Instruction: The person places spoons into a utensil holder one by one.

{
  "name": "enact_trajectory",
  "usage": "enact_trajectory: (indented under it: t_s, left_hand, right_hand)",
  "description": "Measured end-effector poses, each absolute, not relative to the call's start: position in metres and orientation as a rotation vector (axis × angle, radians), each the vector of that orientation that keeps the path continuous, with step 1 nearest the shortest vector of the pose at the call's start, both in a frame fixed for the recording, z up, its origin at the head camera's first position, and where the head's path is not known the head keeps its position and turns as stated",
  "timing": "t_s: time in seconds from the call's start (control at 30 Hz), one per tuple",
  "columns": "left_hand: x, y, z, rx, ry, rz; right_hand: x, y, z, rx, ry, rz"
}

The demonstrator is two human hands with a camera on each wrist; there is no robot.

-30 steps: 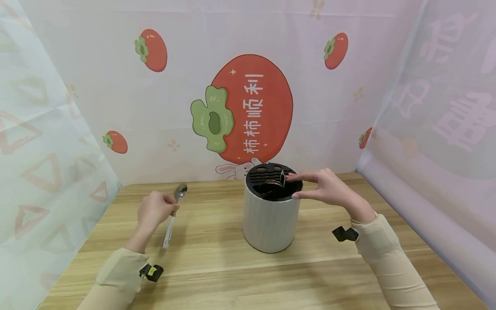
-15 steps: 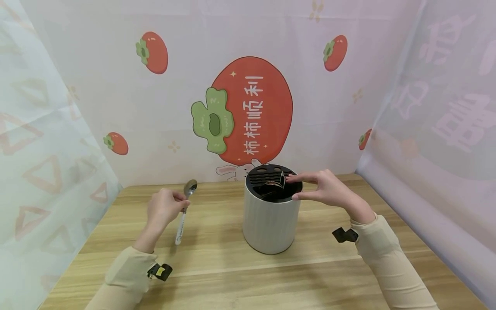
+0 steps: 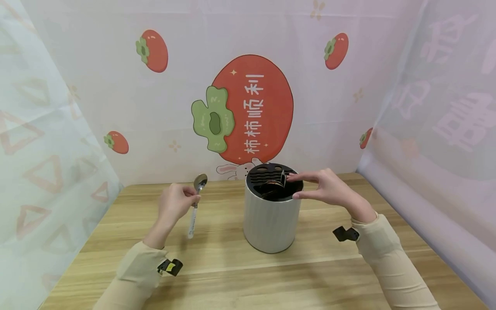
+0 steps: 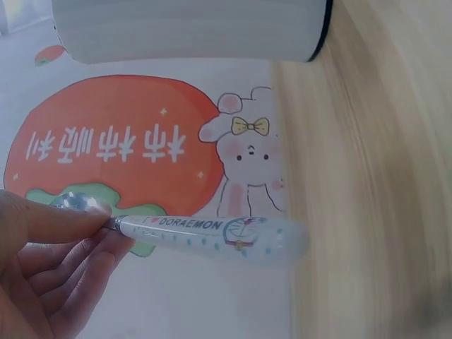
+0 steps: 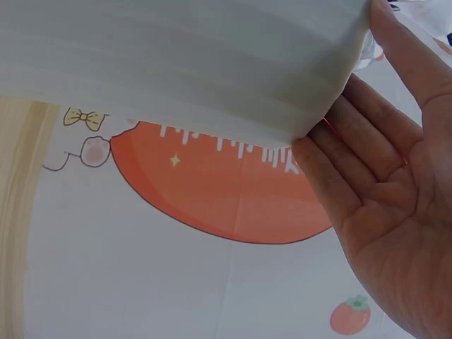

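My left hand [image 3: 174, 201] pinches a spoon [image 3: 193, 219] just below its metal bowl, between thumb and fingers. The bowl points up and away; the white handle, printed with DORAEMON and a cartoon face in the left wrist view [image 4: 205, 234], hangs down over the table. To the right stands a white ribbed utensil holder [image 3: 270, 226] with a black slotted top [image 3: 267, 175]. Thin shiny-edged pieces [image 3: 283, 178] show in its wide opening, their lower parts hidden. My right hand [image 3: 326, 187] touches the holder's right rim with straight fingers and thumb spread apart.
The wooden table [image 3: 232, 284] carries the holder near its back edge. Behind it hangs a white cloth backdrop [image 3: 186, 51] printed with persimmons and a rabbit. Cloth walls close off both sides. A small black camera is strapped at each wrist.
My left hand has carried the spoon steadily rightward, closer to the holder. The right hand and the holder stay where they were.
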State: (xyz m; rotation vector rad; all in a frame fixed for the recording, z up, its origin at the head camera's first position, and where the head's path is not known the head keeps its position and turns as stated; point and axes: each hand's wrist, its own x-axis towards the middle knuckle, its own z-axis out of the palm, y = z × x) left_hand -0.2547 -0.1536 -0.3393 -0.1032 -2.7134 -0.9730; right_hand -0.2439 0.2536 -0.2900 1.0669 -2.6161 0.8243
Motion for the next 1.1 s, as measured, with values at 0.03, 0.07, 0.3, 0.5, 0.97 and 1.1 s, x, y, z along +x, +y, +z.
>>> enact_trajectory:
  t_s: [0.03, 0.07, 0.3, 0.5, 0.97, 1.1]
  left_hand:
    - [-0.255, -0.151, -0.338, -0.097, -2.712, -0.981]
    - [-0.255, -0.149, -0.337, -0.097, -2.712, -0.983]
    - [-0.257, -0.134, -0.33, -0.137, -2.684, -1.008]
    - [-0.256, -0.123, -0.322, -0.175, -2.653, -1.08]
    - [-0.25, -0.103, -0.306, -0.247, -2.573, -1.103]
    - [-0.248, -0.098, -0.303, -0.27, -2.539, -1.136]
  right_hand:
    - [-0.244, 0.254, -0.29, 1.072, -2.614, 0.824]
    - [-0.244, 0.254, -0.29, 1.074, -2.612, 0.824]
    - [-0.245, 0.254, -0.289, 1.086, -2.597, 0.822]
    - [-0.244, 0.254, -0.29, 1.076, -2.608, 0.817]
    - [-0.244, 0.253, -0.291, 1.073, -2.597, 0.822]
    - [-0.244, 0.253, -0.291, 1.074, -2.598, 0.818]
